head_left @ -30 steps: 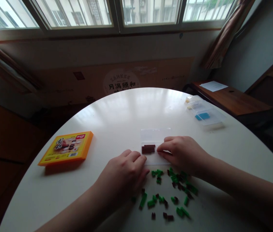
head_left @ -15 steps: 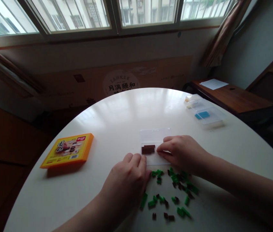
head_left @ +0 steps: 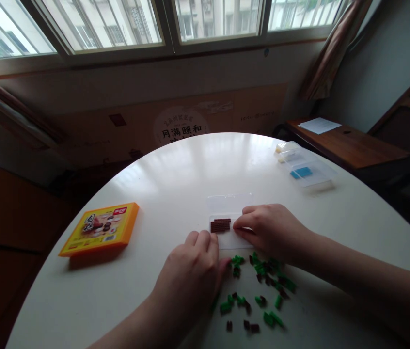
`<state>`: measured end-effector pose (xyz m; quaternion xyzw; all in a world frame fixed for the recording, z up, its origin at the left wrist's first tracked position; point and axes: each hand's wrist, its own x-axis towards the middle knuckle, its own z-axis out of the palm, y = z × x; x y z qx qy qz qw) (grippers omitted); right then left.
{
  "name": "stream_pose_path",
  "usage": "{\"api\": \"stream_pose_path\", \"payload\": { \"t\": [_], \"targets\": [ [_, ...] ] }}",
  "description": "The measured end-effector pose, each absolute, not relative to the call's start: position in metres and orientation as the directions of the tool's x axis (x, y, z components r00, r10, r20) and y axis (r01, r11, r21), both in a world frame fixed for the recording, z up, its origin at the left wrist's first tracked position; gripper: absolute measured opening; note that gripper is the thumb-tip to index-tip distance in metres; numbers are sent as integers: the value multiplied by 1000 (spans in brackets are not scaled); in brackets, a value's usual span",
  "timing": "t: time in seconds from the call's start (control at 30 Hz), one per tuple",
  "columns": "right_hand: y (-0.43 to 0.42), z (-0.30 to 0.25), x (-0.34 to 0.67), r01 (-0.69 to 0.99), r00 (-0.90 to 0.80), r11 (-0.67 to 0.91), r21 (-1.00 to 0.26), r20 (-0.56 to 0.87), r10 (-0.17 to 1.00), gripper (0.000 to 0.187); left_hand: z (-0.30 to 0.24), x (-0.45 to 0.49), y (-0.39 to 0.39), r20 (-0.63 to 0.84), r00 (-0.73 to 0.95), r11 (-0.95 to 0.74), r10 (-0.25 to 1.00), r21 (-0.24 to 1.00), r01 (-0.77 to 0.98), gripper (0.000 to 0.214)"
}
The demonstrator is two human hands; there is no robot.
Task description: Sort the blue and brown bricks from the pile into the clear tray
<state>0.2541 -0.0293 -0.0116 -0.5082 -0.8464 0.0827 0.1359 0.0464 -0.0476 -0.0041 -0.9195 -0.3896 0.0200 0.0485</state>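
Note:
A small clear plastic box (head_left: 237, 241) lies with its lid (head_left: 231, 202) folded back on the white table. Dark brown ridged building bricks (head_left: 220, 225) sit in rows at its left side. My left hand (head_left: 195, 261) is closed at the front left corner of the box, fingertips against its edge. Reaching over the right side of the box, my right hand (head_left: 268, 228) has thumb and forefinger pinched close to the brown rows. Whatever may be between those fingertips is too small to make out. Loose green bricks (head_left: 273, 319) and brown bricks (head_left: 254, 328) are scattered in front of the box.
To the left stands an orange and yellow box (head_left: 101, 229) with printed pictures. Clear cases (head_left: 314, 180) with blue pieces (head_left: 301, 172) and pale pieces lie at the back right. Beyond the round table (head_left: 176, 169) is a wooden desk (head_left: 361, 150) with paper on it.
The view has shifted slightly. Both hands keep nearly the same pose at the box. My left hand now covers more of the green brick beside it.

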Motion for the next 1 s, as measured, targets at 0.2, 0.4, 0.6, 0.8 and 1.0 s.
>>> {"api": "stream_pose_path", "payload": {
  "t": [0.2, 0.4, 0.6, 0.8, 1.0],
  "targets": [
    [-30, -10, 253, 839, -441, 467, -281, 152, 885, 17, -2, 47, -46, -38, 661, -662, 750, -47, 748, 24],
    [-29, -12, 254, 840, -440, 466, -278, 152, 885, 17, -2, 47, -45, -44, 646, -647, 762, -18, 762, 25],
    [-29, -12, 252, 842, -433, 463, -278, 165, 886, 17, -2, 48, -44, -49, 626, -626, 778, 8, 780, 29],
    [-30, -12, 253, 843, -433, 461, -278, 160, 887, 17, -4, 48, -42, -35, 616, -615, 787, 30, 788, 29],
    [-31, -10, 252, 840, -441, 468, -276, 157, 884, 19, -1, 49, -39, -40, 610, -609, 791, 32, 792, 25]
  ]
}}
